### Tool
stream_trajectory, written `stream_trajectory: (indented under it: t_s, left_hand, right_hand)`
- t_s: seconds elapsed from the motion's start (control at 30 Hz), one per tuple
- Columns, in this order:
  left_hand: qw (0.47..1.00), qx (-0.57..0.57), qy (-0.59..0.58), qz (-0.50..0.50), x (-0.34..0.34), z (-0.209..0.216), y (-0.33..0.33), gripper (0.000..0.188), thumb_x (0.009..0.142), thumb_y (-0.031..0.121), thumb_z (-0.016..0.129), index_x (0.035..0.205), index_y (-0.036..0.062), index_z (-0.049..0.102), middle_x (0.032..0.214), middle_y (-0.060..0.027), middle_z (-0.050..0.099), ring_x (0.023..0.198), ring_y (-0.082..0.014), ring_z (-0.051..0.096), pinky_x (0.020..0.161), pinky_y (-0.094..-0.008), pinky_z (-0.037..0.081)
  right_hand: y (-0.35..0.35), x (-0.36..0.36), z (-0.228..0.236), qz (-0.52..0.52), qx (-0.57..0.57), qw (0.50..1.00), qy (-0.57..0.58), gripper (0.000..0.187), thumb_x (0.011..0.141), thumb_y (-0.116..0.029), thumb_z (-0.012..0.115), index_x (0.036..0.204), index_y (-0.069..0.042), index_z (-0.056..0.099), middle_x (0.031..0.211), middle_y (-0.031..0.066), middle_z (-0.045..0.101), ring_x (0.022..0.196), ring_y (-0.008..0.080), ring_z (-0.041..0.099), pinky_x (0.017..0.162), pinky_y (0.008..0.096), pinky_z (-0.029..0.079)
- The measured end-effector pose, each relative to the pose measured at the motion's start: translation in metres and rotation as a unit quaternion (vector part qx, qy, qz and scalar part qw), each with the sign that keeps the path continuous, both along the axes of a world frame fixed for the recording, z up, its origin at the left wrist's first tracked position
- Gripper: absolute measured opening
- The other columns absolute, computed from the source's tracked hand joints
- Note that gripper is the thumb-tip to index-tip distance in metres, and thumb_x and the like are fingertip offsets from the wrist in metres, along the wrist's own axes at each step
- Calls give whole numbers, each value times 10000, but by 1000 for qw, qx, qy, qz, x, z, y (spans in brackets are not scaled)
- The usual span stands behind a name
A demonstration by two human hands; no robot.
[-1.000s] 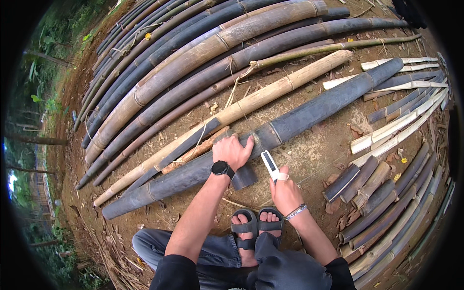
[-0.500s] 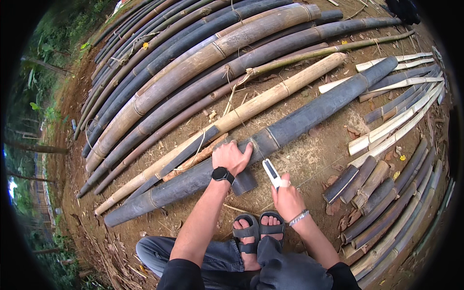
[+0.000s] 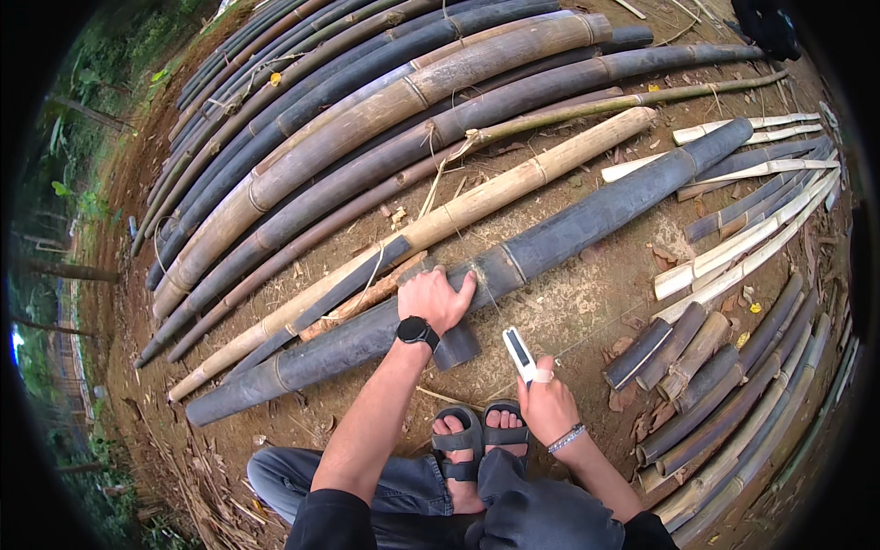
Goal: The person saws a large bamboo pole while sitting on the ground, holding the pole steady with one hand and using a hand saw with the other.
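A long dark bamboo pole (image 3: 587,215) slants across the ground in front of me, from lower left to upper right. My left hand (image 3: 436,301), wearing a black watch, grips its top with the fingers curled over the far side and the thumb apart, near a ringed joint. A short dark bamboo piece (image 3: 456,348) lies crosswise beneath the pole. On the near side, my right hand (image 3: 546,403) is closed round a slim white hand tool with a dark inset (image 3: 519,350). The tool points toward the pole without touching it; its exact kind is unclear.
Beyond lies a pale bamboo pole (image 3: 495,197), then a row of long bamboo poles (image 3: 330,156). To the right are split bamboo strips (image 3: 724,257) and short cut pieces (image 3: 697,357). My sandalled feet (image 3: 458,449) are close to the pole.
My right hand has drawn the white tool slightly back toward me, away from the pole. My left hand keeps its place on the bamboo. The whole view has shifted a little.
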State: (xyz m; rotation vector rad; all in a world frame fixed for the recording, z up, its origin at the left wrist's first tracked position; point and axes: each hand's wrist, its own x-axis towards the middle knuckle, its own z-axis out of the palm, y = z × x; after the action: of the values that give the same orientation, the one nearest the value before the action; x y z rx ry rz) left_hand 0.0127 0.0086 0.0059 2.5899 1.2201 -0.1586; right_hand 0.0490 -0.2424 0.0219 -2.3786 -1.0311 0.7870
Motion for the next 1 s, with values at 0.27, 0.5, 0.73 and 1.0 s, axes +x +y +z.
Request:
stream_trajectory:
  t_s: [0.27,0.5,0.73,1.0]
  left_hand:
    - [1000,8,-18,0,-4,-2,6,638,909,582,518,800,-18,706,786,-287,693,809,-429,695,733,-486,553]
    - [1000,-10,-28,8,-8,0,8,650,898,585,530,774,-31,699,761,-303,680,759,-436,693,721,-501,550]
    - [999,-11,-31,12,-8,-1,6,669,893,595,526,790,-40,712,756,-293,683,762,-433,696,725,-492,554]
    - [999,-5,-34,3,-7,-6,4,678,897,602,512,793,-34,721,784,-280,697,763,-412,706,712,-482,561]
  right_hand:
    - [-1,2,7,-3,-8,999,37,365,995,-200,568,1124,44,328,682,319,617,648,525,628,566,610,493]
    - [30,6,1,3,-1,1000,23,381,995,-205,567,1142,53,328,680,325,614,652,533,624,574,608,500]
    - [38,11,-9,3,12,1000,2,381,997,-241,561,1130,49,351,667,309,628,646,511,643,572,602,515]
    - [38,14,-7,-8,13,1000,10,389,992,-226,562,1145,48,331,680,333,620,669,525,637,587,604,512]
